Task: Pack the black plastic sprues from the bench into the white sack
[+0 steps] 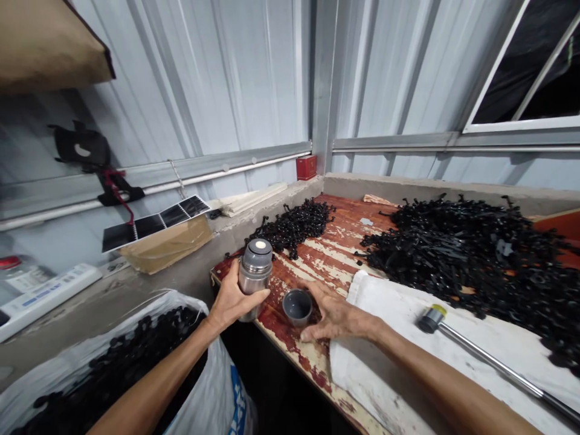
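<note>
A brushed-steel cylindrical vacuum flask (254, 281), topped by a grey stopper with a pale round centre (260, 244), stands upright at the near edge of the worn red tabletop (335, 260); whether its base rests there is unclear. The left hand (233, 302) is closed around its body. Just beside it sits a round, grey-lined cup (297, 307), mouth up; the right hand (333, 311) curves half-open about it, its grip uncertain. Farther out, a white woven sack (222, 374) bears partial blue lettering, and a white oblong box (49, 299) has blue print too small to read.
</note>
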Tool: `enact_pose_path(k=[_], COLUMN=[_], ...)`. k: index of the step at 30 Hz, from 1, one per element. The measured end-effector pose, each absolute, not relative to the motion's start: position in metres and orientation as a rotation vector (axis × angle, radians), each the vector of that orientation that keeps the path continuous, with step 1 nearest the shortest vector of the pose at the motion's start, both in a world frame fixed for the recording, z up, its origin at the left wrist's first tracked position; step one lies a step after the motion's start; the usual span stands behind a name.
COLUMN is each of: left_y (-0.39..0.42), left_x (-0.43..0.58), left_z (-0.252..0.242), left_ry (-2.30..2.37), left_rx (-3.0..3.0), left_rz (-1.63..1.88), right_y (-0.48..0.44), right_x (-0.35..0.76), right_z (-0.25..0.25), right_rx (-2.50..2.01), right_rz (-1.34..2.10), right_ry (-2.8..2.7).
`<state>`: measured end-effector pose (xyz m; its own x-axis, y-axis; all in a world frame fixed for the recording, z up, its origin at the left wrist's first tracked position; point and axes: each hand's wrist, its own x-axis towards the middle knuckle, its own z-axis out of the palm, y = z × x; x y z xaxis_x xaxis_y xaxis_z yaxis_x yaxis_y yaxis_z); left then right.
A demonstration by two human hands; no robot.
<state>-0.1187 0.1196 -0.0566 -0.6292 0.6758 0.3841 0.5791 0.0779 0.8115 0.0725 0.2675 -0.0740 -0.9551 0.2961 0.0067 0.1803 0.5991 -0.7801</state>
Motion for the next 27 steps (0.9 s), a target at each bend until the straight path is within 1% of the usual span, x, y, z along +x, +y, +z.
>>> enact_pose_path(k=[2, 5, 10, 16, 20, 27], left_y=[0.114, 0.106, 0.097, 0.089, 0.088, 0.087], left_x=[-0.117, -0.114, -0.104, -0.095, -0.093, -0.095], left_z=[-0.054, -0.053, -0.049, -0.042, -0.041, -0.04], left_ry=[2.32, 2.429, 2.543, 2.588, 2.599, 2.594], left_rx=[1.389, 1.54, 1.691, 1.828, 1.827, 1.815], left_rz=[1.479, 1.258, 0.925, 0.479, 0.358, 0.269], right_y=[0.275, 0.279, 0.262, 0.236, 0.234, 0.233], right_x=[0.076, 0.081, 0.087, 0.081, 0.079, 0.078], right_z=[-0.07, -0.056, -0.03, -0.03, -0.036, -0.037], right_rx=[-0.371, -0.356, -0.201, -0.036, -0.066, -0.144], right_rz=[1.32, 1.295, 1.297, 1.709, 1.804, 1.819], right_ry=[-2.604, -2.325, -1.872, -1.634, -1.668, -1.691])
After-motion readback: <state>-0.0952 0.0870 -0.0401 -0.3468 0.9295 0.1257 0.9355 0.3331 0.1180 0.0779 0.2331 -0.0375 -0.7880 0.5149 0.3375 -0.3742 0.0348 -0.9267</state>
